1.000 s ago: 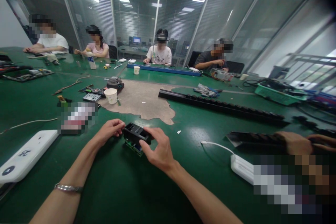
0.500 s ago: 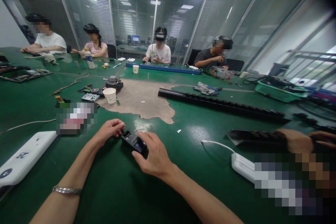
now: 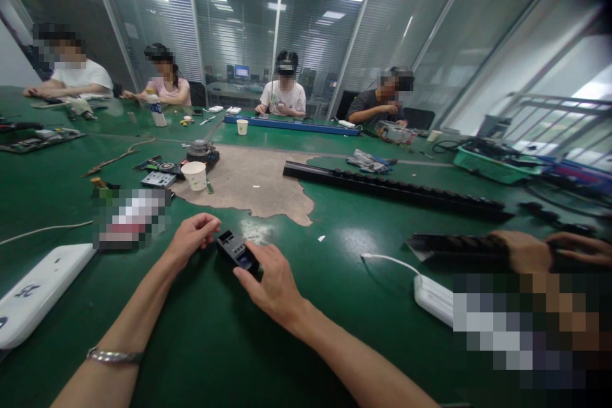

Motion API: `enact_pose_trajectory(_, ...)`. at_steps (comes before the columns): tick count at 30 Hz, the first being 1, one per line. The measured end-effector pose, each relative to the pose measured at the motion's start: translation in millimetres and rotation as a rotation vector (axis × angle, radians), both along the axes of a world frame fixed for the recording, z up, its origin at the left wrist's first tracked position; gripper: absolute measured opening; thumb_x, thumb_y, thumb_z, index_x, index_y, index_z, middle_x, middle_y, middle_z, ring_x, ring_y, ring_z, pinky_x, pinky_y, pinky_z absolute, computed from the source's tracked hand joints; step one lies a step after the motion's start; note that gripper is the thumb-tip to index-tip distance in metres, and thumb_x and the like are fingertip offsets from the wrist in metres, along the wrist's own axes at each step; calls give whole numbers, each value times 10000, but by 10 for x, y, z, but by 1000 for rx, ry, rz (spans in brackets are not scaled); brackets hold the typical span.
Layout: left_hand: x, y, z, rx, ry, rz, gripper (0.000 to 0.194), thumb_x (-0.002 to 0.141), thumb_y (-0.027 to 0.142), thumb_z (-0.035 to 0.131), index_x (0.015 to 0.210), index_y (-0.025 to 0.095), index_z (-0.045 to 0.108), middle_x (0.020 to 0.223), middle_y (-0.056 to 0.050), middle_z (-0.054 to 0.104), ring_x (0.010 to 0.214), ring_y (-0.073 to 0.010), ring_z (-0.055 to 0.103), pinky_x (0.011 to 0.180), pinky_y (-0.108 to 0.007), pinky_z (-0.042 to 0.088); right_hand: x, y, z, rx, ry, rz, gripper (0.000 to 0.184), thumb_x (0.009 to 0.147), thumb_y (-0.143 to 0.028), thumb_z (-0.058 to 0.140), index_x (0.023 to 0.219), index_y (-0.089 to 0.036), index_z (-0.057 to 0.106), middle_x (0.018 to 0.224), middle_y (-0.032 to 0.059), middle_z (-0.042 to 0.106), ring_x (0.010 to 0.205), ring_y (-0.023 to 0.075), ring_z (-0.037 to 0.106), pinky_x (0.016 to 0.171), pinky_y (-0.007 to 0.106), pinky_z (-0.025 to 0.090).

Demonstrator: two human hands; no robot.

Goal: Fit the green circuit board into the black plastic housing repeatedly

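My right hand grips a small black box-shaped electronic device between thumb and fingers. The device has slots or ports on its upper face and a dark bluish part near my fingers, and it is held low over the green table. Just left of its far end is my left hand, with the fingers curled in and thumb and forefinger pinched together. Whatever may be in that pinch is too small or hidden to make out. A metal bracelet circles my left wrist.
A paper cup stands by loose electronic parts. White power banks lie on both sides. Long black strips stretch across the right. A neighbour's hands work at the right edge; several people sit opposite.
The whole view has shifted slightly left. My right hand still holds the black device, which is turned a little, and my left hand stays pinched beside it.
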State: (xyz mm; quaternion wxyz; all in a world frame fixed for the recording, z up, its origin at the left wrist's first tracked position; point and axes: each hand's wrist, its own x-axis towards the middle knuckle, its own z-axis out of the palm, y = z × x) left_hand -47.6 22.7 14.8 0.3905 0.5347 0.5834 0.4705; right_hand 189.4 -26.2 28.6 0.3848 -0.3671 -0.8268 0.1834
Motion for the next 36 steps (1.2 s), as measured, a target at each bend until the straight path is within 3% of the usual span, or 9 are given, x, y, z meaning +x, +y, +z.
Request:
enact_pose_trajectory(4, -11, -6, 2, -17, -16, 8, 370, 767, 526, 626, 861, 169, 632, 597, 22, 556, 476, -89, 467, 423, -187, 322, 49, 52, 130, -77, 150, -70, 457, 846, -369, 616, 1267, -204, 554, 1110, 81, 658, 970, 230, 616, 880, 399, 503)
enact_pose_trajectory(8, -7, 1, -7, -50, -10, 10, 370, 756, 528, 630, 844, 170, 621, 657, 0, 610, 465, -82, 464, 410, -183, 308, 163, 235, 181, -160, 272, -132, 413, 869, -373, 574, 1254, -225, 565, 1158, 67, 651, 979, 211, 636, 831, 355, 538)
enact_pose_trajectory(15, -29, 17, -43, -89, -5, 24, 383, 727, 528, 640, 886, 180, 622, 711, -8, 637, 474, -87, 494, 388, -181, 300, 313, 501, -83, -114, 33, -284, 411, 807, -329, 621, 1190, -179, 604, 1091, 87, 674, 977, 248, 628, 908, 418, 492)
enact_pose_trajectory(23, -26, 10, -38, -91, -16, 43, 360, 730, 507, 637, 880, 179, 624, 709, -13, 633, 461, -82, 484, 389, -187, 293, 315, 481, -153, -12, -117, -239, 588, 745, -313, 649, 1285, -123, 518, 1229, 139, 600, 1128, 281, 548, 1017, 450, 404)
enact_pose_trajectory(28, -29, 9, -35, -94, -25, 47, 379, 713, 519, 646, 884, 181, 622, 723, -7, 640, 466, -83, 489, 391, -185, 298, 340, 511, -159, -42, -117, -261, 507, 767, -276, 618, 1251, -142, 551, 1171, 125, 637, 1069, 271, 591, 971, 433, 446)
enact_pose_trajectory(32, -39, 14, -46, -90, -19, 44, 362, 720, 510, 640, 877, 184, 625, 721, -6, 641, 467, -83, 493, 389, -186, 299, 310, 476, -61, -110, 9, -243, 424, 807, -316, 612, 1209, -184, 587, 1079, 86, 679, 935, 239, 644, 865, 393, 512)
enact_pose_trajectory(36, -43, 13, -48, -76, -12, 28, 350, 741, 508, 627, 868, 182, 622, 713, -5, 634, 470, -83, 490, 393, -186, 307, 188, 313, 92, -177, 170, -110, 441, 844, -372, 596, 1250, -205, 566, 1112, 67, 671, 891, 196, 654, 794, 337, 542)
